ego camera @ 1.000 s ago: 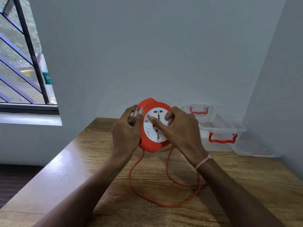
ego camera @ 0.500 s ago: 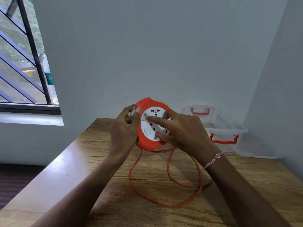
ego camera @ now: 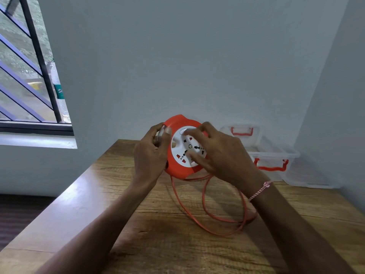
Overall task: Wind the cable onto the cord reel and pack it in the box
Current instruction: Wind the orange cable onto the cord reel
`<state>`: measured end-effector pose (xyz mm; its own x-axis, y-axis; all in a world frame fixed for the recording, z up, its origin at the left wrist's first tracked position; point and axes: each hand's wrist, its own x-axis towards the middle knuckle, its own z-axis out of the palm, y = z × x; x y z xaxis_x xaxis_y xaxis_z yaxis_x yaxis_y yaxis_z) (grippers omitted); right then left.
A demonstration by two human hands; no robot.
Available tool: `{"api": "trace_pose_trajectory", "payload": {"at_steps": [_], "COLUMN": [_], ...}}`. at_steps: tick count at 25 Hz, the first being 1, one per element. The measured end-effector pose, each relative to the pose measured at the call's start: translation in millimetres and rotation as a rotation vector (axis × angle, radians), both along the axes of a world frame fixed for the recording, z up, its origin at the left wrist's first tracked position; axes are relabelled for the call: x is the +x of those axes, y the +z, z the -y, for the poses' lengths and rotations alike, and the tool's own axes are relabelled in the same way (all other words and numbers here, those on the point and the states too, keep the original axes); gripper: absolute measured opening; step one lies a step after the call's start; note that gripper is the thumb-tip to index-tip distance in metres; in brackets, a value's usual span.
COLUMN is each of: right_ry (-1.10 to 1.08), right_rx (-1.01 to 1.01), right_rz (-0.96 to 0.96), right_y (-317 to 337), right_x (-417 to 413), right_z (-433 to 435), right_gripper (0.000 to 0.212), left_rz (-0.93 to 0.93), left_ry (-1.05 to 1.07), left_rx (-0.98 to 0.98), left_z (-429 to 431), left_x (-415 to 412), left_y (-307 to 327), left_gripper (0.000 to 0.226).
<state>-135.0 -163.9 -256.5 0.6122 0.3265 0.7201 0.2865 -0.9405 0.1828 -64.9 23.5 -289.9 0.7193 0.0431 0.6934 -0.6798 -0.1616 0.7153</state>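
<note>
**Cord reel, winding in hand; cable part loose on table**

Item 1. Left hand (ego camera: 151, 155): at nine o'clock of the reel, clasped on its rim, thumb laid over the front edge, fingers curled behind. It serves as the steadying grip.

Item 2. Cord reel (ego camera: 177, 169): round orange shell with a white socket face, held upright between both hands above the far part of the wooden table (ego camera: 83, 218), face turned toward the wearer. The face carries red and black socket openings round a small central ring. Shell looks hard and smooth; a firm side grip should hold it.

Item 3. Right hand (ego camera: 223, 157): at three o'clock of the reel, fingers spread across the white face, fingertips pressed on it. Judged to be turning the face to draw cable in; whether a fingertip sits in a winding recess cannot be told from this view.

Item 4. Cable (ego camera: 197, 220): thin, orange, leaving the reel at six o'clock and lying in two or three slack loops on the table toward five o'clock, under the right wrist. The plug end is not to be made out.

Item 5. Box (ego camera: 276, 155): clear plastic with red handles, open, at three o'clock against the wall, well apart from the reel.

Step in hand: winding, with several loops left. The next move calls for another turn of the face while the left hand holds the shell fixed, the loops feeding without snagging. Packing not yet begun.
</note>
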Motion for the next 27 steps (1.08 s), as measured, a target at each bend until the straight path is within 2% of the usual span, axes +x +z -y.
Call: {"api": "trace_pose_trajectory", "payload": {"at_steps": [2,4,9,12,16,18,19,22,24,27], "right_ry": [-0.018,-0.033,0.005,-0.051,-0.056,-0.072,-0.078,-0.041,0.016,-0.013], "right_rx": [-0.179,-0.260,-0.203,0.018,0.593,0.698,0.624,0.200,-0.017,-0.242], "right_rz": [-0.099,-0.096,0.011,0.018,-0.058,-0.075,-0.045,0.039,-0.061,-0.138], "right_y": [3.8,5.4,4.1,-2.4,-11.3,-11.7,-12.0,-6.7,0.1,4.8], "right_x": [-2.4,-4.4,-8.7,-7.3,0.7,3.0,4.1,3.5,0.3,-2.9], "right_z": [6.8,9.0,3.9,-6.3,-22.9,-23.1,-20.6,-8.1,1.8,8.9], "right_gripper": [0.053,0.054,0.052,0.061,0.059,0.057,0.057,0.049,0.044,0.050], "left_rz": [-0.018,-0.038,-0.044,-0.023,-0.039,-0.052,-0.060,-0.067,-0.071,-0.088], "left_ry": [-0.002,-0.023,-0.053,-0.032,-0.060,-0.058,-0.047,-0.021,-0.016,-0.021], "left_rx": [0.003,0.006,0.007,0.005,-0.007,-0.006,-0.005,-0.003,-0.007,0.002], "left_z": [-2.2,-2.4,0.2,2.4,7.1,7.5,6.5,3.3,0.3,-2.1], "left_x": [1.7,3.0,1.4,0.8,-2.2,-2.2,-2.6,-1.1,1.1,2.5], "left_y": [0.7,-0.4,-2.8,-5.3,-7.1,-6.7,-6.1,-3.8,-2.6,-2.0], "left_gripper": [0.020,0.020,0.028,0.031,0.045,0.048,0.046,0.030,0.022,0.024]}}
